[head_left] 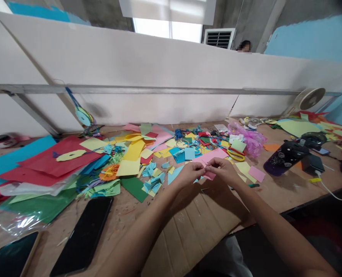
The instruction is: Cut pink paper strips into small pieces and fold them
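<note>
The paper scrap [209, 175] is pink. At nine o'clock from it lie red sheets [58, 161], a blue sheet [12, 159] and green sheets [38, 207]. At ten o'clock are yellow squares [129, 167]. At two o'clock are yellow-handled scissors [236, 155] and pinkish-purple film [247, 139]. At seven o'clock a black phone [83, 234] lies on the pale brown wooden table [188, 227].

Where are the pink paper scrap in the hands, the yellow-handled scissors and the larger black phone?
Small pink paper scrap [210, 176], head view, lower visible edge.
Yellow-handled scissors [234, 157], head view, handle loop.
Black flat smartphone [83, 231], head view, screen middle.
</note>
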Action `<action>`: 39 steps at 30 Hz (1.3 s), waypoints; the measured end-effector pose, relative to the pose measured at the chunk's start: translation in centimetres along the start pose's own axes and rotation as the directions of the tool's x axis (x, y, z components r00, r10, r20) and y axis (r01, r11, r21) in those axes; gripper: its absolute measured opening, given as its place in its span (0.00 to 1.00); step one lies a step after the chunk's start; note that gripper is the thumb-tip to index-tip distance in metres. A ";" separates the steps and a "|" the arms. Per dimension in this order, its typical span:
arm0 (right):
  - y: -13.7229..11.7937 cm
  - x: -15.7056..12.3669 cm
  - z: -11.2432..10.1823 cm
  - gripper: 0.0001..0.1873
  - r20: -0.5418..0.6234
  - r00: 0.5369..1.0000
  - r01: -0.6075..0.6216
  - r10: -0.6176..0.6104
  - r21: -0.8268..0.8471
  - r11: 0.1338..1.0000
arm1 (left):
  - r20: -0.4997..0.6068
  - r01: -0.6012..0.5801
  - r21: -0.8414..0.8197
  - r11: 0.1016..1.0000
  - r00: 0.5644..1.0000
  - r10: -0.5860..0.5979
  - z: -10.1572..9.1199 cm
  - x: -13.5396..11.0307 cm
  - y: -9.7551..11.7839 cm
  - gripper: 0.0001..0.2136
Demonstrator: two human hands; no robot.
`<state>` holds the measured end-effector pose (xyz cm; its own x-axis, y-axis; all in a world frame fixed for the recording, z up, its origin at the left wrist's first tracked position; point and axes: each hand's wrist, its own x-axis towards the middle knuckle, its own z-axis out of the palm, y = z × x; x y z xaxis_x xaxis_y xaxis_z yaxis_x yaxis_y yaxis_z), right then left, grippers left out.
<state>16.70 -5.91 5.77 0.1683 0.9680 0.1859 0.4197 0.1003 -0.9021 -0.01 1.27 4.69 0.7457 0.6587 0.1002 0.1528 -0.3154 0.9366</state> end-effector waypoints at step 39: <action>2.7 0.6 -3.7 0.13 0.198 0.951 -0.309 0.237 0.639 0.705 | -0.090 0.132 -0.094 0.987 0.986 -0.140 -2.5 0.6 -0.6 0.21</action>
<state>21.23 -5.86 4.88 0.0830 0.9900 -0.1141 -0.3261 -0.0812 -0.9418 -1.29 3.60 5.02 0.6555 0.7552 -0.0024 0.1883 -0.1604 0.9689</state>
